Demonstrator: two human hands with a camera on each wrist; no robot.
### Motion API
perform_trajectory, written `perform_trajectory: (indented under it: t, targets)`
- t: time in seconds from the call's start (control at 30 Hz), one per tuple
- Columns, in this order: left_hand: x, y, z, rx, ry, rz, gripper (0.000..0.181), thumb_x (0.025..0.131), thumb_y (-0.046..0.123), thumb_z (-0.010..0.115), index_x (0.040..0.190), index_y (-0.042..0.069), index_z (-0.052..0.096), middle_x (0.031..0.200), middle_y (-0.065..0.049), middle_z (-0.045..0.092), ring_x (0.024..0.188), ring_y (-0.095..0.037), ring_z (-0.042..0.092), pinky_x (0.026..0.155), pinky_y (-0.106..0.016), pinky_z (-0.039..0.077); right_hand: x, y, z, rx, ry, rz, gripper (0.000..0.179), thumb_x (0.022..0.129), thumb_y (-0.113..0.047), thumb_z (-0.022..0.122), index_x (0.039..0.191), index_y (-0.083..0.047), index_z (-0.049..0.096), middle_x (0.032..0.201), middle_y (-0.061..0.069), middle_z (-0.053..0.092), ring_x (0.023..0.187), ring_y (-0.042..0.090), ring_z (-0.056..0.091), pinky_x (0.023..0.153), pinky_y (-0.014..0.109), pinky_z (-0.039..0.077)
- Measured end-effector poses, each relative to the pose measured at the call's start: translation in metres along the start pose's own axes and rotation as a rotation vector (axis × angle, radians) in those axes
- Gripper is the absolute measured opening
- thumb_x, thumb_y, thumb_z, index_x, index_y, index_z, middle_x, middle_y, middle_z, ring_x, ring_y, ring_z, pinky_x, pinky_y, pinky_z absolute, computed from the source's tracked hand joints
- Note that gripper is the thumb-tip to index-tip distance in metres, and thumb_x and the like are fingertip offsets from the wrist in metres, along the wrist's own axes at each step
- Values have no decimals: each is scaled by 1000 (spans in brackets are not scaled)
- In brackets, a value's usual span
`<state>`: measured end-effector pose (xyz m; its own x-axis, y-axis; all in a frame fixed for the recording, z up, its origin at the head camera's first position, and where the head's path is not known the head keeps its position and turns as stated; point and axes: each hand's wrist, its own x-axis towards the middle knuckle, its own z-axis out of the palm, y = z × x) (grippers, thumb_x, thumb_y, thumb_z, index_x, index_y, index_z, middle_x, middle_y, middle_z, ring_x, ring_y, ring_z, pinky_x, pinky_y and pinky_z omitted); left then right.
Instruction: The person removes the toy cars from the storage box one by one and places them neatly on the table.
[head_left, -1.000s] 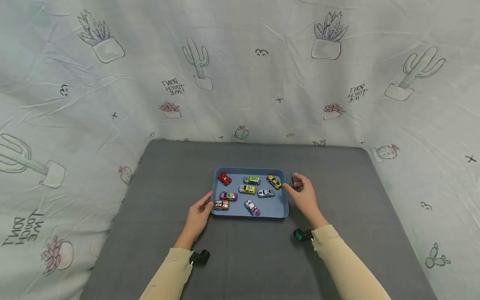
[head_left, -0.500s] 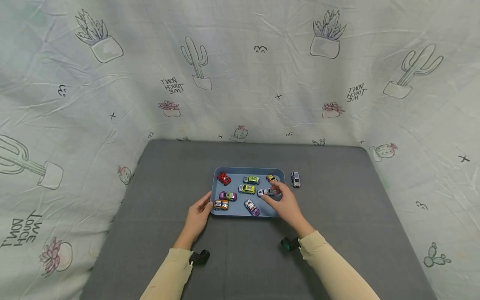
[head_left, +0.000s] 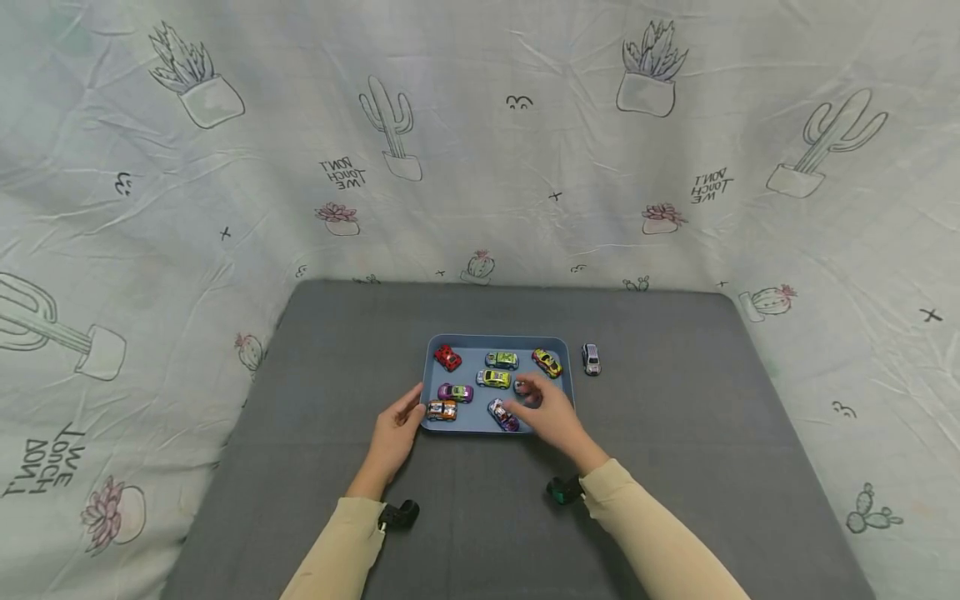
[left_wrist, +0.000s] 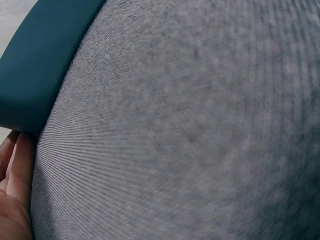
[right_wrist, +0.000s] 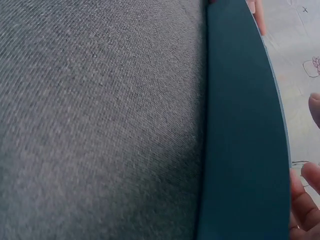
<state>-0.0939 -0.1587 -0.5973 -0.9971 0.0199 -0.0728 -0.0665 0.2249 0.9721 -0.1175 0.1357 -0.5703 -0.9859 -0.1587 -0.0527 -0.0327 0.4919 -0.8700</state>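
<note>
Evidently, the left hand (head_left: 396, 429) rests, fingers fairly straight, against the outer left side of the blue tray (head_left: 472, 417); inside, a purple-and-white car (head_left: 500, 414) and a mostly hidden car (head_left: 518, 387) lie by the right hand (head_left: 553, 417), curved yet unclosed, seemingly holding nothing; dipping carelessly, its thumb might knock the former askew

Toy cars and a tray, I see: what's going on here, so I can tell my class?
A person's left hand touches the left end of a blue tray. The right hand is over the tray, thumb and fingers apart, partly hiding a pale car; whether it touches any car is unclear. Eight toy cars are in the tray, and one more car sits on the gray table to its right.
</note>
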Motion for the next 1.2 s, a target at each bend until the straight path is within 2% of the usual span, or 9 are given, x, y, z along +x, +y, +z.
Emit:
perform_trajectory:
  t: [0.2, 0.37, 0.6, 0.87, 1.2]
  targets:
    - [-1, 1, 0, 6, -4, 1, 45, 100, 28, 55, 144, 19, 49, 144, -4, 48, 131, -21, 44, 107, -42, 37, 2, -1, 5, -28, -37, 51, 58, 81, -42, 78, 128, -15, 60, 109, 1, 63, 92, 15, 56, 78, 34, 50]
    - [0, 7, 0, -6, -17, -22, 45, 100, 23, 54, 144, 17, 48, 144, -7, 47, 132, -23, 43, 107, -42, 36, 3, 0, 7, -39, -67, 58, 57, 81, -42, 78, 128, -14, 60, 107, 0, 64, 91, 15, 56, 78, 36, 49]
    - [-9, 37, -2, 21, -31, -31, 44, 101, 13, 53, 145, 7, 46, 144, -15, 46, 132, -29, 43, 106, -45, 37, 5, 3, 10, -92, -98, 59, 60, 78, -44, 80, 127, -14, 61, 102, -4, 62, 90, 14, 55, 76, 34, 48]
    - [-10, 39, -2, 21, -31, -30, 44, 101, 14, 53, 145, 7, 46, 144, -15, 46, 132, -29, 43, 106, -44, 37, 5, 1, 13, -167, -120, 88, 57, 78, -42, 81, 124, -15, 62, 97, -6, 60, 86, 14, 54, 74, 33, 46]
    - [-11, 35, -2, 47, -26, -24, 44, 101, 12, 52, 145, 7, 46, 143, -15, 47, 132, -30, 43, 106, -47, 37, 3, 3, 17, -190, -123, 85, 47, 78, -39, 81, 116, -16, 65, 88, -7, 60, 78, 13, 54, 69, 32, 46]
